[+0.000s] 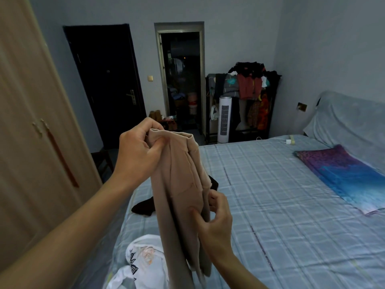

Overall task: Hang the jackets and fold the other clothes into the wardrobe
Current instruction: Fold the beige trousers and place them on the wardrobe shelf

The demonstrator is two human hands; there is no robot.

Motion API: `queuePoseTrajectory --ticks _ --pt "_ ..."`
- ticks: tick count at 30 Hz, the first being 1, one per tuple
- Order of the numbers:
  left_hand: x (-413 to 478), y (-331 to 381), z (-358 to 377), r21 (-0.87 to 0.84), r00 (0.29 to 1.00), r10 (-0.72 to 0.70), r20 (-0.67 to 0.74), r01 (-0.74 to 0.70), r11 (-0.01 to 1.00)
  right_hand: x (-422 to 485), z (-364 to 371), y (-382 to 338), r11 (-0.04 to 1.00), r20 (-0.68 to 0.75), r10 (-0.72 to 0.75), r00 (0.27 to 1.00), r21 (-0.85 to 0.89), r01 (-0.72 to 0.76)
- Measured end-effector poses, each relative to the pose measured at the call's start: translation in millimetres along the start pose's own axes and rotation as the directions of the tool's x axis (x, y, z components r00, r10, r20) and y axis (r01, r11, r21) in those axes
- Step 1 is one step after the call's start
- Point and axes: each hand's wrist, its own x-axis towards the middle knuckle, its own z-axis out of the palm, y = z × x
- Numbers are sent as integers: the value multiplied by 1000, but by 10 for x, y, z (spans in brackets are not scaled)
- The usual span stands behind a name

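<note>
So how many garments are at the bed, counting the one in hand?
3. Beige tights held up by the left hand and right hand; a black garment on the bed behind them; a white printed shirt at the near edge. More may be hidden.

A thin beige stretch-knit pair of leggings (183, 195) is held upright, hanging lengthwise. It is gripped at the rolled waistband by the left hand (139, 151) and pinched at mid-length by the right hand (216, 222). A crumpled black garment (143, 207) is observed on the checked blue bedsheet (270, 195) behind it. A bunched white printed T-shirt (143, 259) is noted below. The light wooden wardrobe (27, 122) is recorded at left, doors closed.
</note>
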Motion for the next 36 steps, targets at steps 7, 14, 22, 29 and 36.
queuePoseTrajectory --ticks 7,14,22,29,36 --pt "-26 -36 8 -12 1000 2 6 -1 1000 -130 6 79 997 -75 -67 995 -49 64" --pt "-87 -101 -2 6 999 26 34 -26 1000 -153 36 110 995 16 -35 999 -89 37" --pt "-88 -228 -190 3 985 26 172 -27 1000 15 -4 296 979 85 -9 996 -203 26" --pt "-190 -401 -341 155 783 288 551 -434 887 691 -668 218 884 153 -247 957 -368 287" --pt "-467 -457 -14 296 777 405 483 -579 760 831 -1014 242 737 273 -346 897 -513 441"
